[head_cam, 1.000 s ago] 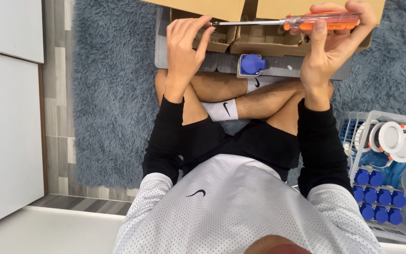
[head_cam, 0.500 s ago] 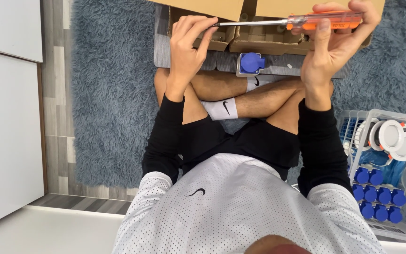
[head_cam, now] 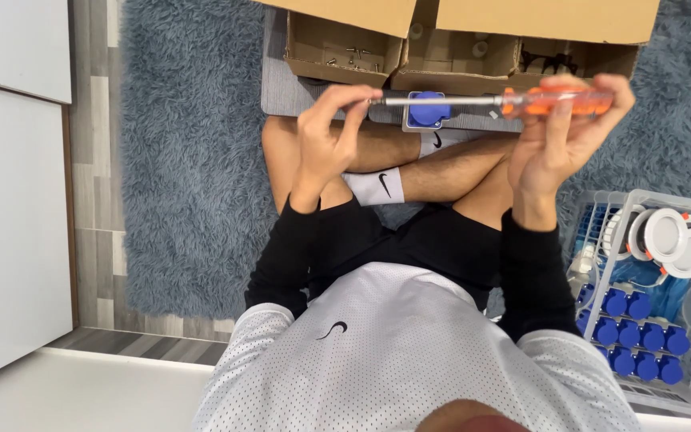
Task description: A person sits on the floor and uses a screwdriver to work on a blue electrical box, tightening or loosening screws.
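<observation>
I sit cross-legged on the shaggy blue-grey rug, and the screwdriver lies level across the air above my shins, just on my side of the cardboard box. My right hand is closed around its clear orange handle — fingers curled over the top, thumb beneath. My left hand is at the other end of the screwdriver, fingertips pinched together on the very tip of the metal shaft; whether something small sits between them I cannot tell.

Below the shaft, between the screwdriver and my ankles, a blue round part sits in a grey square plate, resting on the grey mat that lies under the box's near edge. Beyond the screwdriver the box stands open, divided into compartments — the one nearest my left hand holds a scatter of small screws, the others hold small pale parts too blurred to name.

To the right of the screwdriver and closer to my body than the handle stands a white wire basket. Inside it are rows of blue caps and a couple of white round fittings with orange clips
</observation>
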